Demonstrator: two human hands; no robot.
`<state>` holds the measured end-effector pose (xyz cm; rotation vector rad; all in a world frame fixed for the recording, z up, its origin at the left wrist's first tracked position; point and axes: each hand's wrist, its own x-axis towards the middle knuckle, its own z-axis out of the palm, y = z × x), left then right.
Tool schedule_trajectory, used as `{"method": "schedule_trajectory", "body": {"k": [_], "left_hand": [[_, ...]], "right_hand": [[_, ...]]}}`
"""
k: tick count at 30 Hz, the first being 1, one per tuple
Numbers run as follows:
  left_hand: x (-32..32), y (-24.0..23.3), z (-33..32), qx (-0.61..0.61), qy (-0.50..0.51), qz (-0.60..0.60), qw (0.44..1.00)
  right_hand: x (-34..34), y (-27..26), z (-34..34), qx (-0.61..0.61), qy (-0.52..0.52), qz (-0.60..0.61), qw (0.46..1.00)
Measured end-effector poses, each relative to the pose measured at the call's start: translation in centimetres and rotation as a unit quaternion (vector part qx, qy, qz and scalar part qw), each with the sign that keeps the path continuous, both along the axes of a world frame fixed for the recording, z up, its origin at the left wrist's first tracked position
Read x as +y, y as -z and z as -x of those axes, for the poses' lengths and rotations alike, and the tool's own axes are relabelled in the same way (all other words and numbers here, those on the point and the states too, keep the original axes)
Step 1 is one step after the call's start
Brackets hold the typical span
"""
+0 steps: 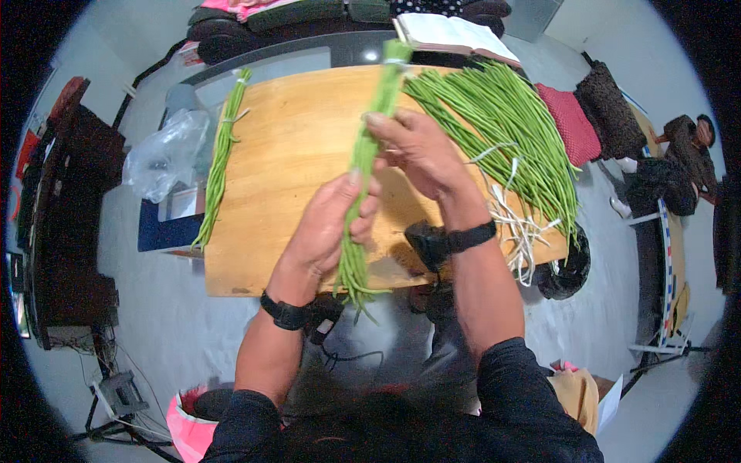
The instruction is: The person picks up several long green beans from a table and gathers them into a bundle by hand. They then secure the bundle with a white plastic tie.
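A bundle of long green beans point(370, 144) is held up at a slant above the wooden board point(283, 168), with a white tie around its upper end. My left hand point(341, 214) wraps around the lower half of the bundle. Higher up, my right hand point(414, 147) grips it between thumb and fingers. The bundle's loose tips hang over the board's near edge. At the board's left edge lies another bundle of long beans point(222, 156), bound with white ties. A large loose pile of long beans point(503, 127) covers the right side. White strips point(515, 231) lie at its near end.
An open book point(457, 35) rests beyond the board. A clear plastic bag point(168, 156) sits left of it, and a black bag point(567, 272) hangs near the right corner. A red cushion point(567, 124) is at right. Farther right, a person point(677, 156) sits.
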<state>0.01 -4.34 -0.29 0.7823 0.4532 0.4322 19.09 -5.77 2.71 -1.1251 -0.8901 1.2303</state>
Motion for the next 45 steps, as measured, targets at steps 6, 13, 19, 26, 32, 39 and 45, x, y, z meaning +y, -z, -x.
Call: {"method": "schedule_trajectory", "body": {"k": [6,13,19,26,32,39,45], "left_hand": [[2.4,2.9,-0.2,0.048,-0.124,0.105,0.985],[2.2,2.6,-0.4,0.053,-0.133,0.101,0.985],[2.8,2.5,-0.3,0.036,-0.129,0.096,0.986],[2.3,2.3,-0.7,0.045,-0.113,0.097,0.988],[2.2,2.2,-0.6,0.048,-0.109,0.081,0.990],[1.6,1.7,-1.0,0.070,-0.137,0.034,0.988],[1.4,2.0,-1.6,0.064,-0.132,-0.034,0.989]], "right_hand": [[-0.2,3.5,-0.5,-0.348,0.001,0.023,0.937],[-4.4,1.7,-9.8,-0.512,0.173,0.018,0.841],[-5.2,4.0,-11.1,-0.577,0.188,0.076,0.791],[-3.9,6.3,-8.5,-0.682,0.161,0.117,0.704],[-3.0,6.7,-7.9,-0.688,0.121,0.165,0.697],[-2.1,3.8,-3.8,-0.577,0.100,-0.023,0.810],[-1.6,3.6,-2.1,-0.524,0.023,0.022,0.851]]}}
